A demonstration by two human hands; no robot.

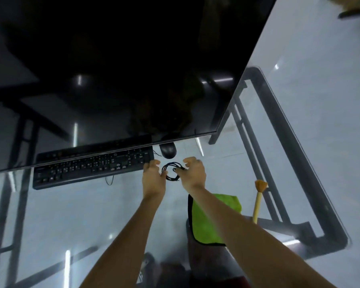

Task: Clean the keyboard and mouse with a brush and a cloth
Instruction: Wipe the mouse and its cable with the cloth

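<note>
A black keyboard lies on the glass desk, partly under the monitor's lower edge. A black mouse sits just right of it. Both hands hold a coiled black cable in front of the mouse: my left hand grips the coil's left side, my right hand pinches its right side. A green cloth with a dark edge lies near the front, partly under my right forearm. A brush with a pale yellow handle and orange bristles lies to the cloth's right.
A large dark monitor fills the upper part of the view and overhangs the keyboard. The glass desk top shows its dark metal frame and the floor beneath. A thin cable loop trails from the keyboard's front.
</note>
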